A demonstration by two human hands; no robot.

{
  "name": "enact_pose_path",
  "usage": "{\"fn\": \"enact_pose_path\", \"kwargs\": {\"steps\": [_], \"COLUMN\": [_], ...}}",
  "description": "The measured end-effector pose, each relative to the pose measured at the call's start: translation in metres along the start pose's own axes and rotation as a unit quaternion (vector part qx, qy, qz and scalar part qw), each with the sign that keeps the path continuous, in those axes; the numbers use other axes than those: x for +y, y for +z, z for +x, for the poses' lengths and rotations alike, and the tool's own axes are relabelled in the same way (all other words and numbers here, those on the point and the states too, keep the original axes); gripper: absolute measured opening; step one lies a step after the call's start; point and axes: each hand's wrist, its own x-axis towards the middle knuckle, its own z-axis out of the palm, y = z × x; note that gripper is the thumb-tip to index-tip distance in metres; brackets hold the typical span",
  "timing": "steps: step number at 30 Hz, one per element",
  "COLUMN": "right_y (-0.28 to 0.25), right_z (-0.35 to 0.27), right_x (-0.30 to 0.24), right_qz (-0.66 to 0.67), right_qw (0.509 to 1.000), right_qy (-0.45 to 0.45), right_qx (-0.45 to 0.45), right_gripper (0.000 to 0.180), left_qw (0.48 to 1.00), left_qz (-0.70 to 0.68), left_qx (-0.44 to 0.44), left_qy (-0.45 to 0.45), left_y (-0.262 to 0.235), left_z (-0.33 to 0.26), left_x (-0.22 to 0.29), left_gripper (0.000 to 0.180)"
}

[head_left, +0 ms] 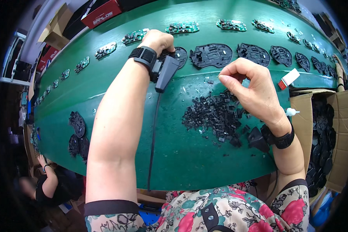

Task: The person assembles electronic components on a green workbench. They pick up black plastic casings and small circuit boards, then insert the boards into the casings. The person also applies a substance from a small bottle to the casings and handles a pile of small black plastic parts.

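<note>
Green worktop (185, 162) fills most of my view, its near edge curving just ahead of the floral shirt (228, 208) and its right side ending beside an open cardboard box (342, 127) holding black pieces. My widest open room to move lies on the near side of the pile of small black parts (212, 116), with another stretch left of the left forearm. A black cable (153, 139) cuts across between that forearm and the pile, hanging from the dark wrist device (169, 73). Of my hands, the left (156, 40) bends down at a black shell (181, 56); its fingertips are hidden, so I cannot tell what they grip. My right (257, 87) hovers over the pile's far right, thumb and forefinger drawn close; I cannot tell whether anything sits between them. More shells (211, 55) run rightward, circuit boards (183, 27) line up behind, and a white-and-red block (289, 79) lies near the right hand. At lower left, a co-worker's arm (50, 182) shows past the edge.
</note>
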Motion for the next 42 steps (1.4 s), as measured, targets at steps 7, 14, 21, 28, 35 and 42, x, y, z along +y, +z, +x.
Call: {"fn": "enact_pose_path", "kwargs": {"steps": [7,14,21,28,35,42], "right_y": [0.006,0.014,0.032,0.039,0.046,0.061], "right_z": [0.009,0.023,0.029,0.029,0.04,0.1], "right_x": [-0.001,0.015,0.011,0.025,0.014,-0.001], "right_qz": [-0.001,-0.097,-0.121,-0.219,-0.246,-0.195], "right_qw": [1.0,0.995,0.984,0.964,0.961,0.974], "right_qy": [0.022,0.003,0.049,-0.031,-0.093,-0.079], "right_qx": [0.0,-0.019,-0.119,-0.148,-0.088,-0.083], "right_gripper": [0.01,0.011,0.014,0.009,0.004,0.01], "left_qw": [0.998,0.991,0.954,0.925,0.885,0.915], "left_qz": [-0.056,-0.118,-0.032,-0.142,0.139,0.137], "left_qx": [0.0,0.046,0.152,0.216,0.44,0.376], "left_qy": [-0.019,0.053,0.258,0.279,0.071,-0.051], "left_y": [0.011,0.016,-0.007,-0.046,-0.078,-0.065], "left_z": [0.02,0.016,-0.041,-0.142,-0.242,-0.279], "left_x": [-0.012,-0.019,-0.05,-0.125,-0.291,-0.371], "left_gripper": [0.034,0.016,0.026,0.015,0.022,0.035]}}
